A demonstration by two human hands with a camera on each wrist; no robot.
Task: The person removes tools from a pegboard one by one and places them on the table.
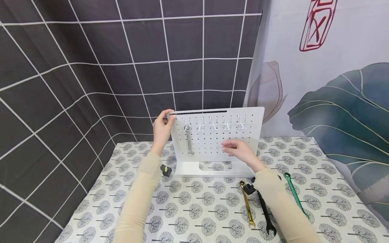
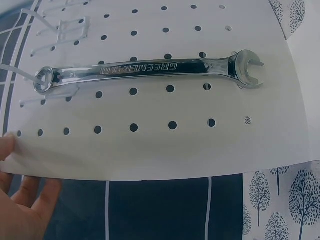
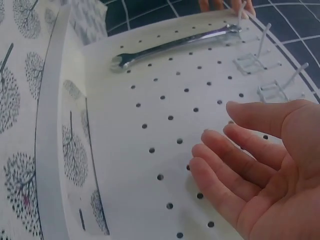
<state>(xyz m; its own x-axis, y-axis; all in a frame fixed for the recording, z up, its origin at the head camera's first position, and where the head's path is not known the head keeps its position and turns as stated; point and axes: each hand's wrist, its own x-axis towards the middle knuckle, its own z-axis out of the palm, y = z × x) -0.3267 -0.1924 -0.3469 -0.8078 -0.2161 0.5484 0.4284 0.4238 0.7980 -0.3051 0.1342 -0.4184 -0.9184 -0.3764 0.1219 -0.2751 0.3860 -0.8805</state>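
Observation:
A white pegboard (image 1: 209,157) stands upright on its base. My left hand (image 1: 161,130) grips its upper left corner, thumb in front and fingers behind the edge. A silver combination wrench (image 2: 150,71) hangs by its ring end from the leftmost hook, open end down. In front of the lower right part of the board hovers my right hand (image 1: 240,152). Its fingers are relaxed and hold nothing, as the right wrist view shows with the palm (image 3: 280,195) in sight. Several more wire hooks (image 1: 213,125) line the board to the right of the wrench, with nothing on them.
On the tree-patterned tablecloth (image 1: 182,212) lie a gold wrench (image 1: 247,204), a black wrench (image 1: 265,211) partly under the right forearm, and a green wrench (image 1: 293,189). A dark grid-patterned curtain (image 1: 146,77) hangs behind the board, beside a white printed cloth (image 1: 285,37).

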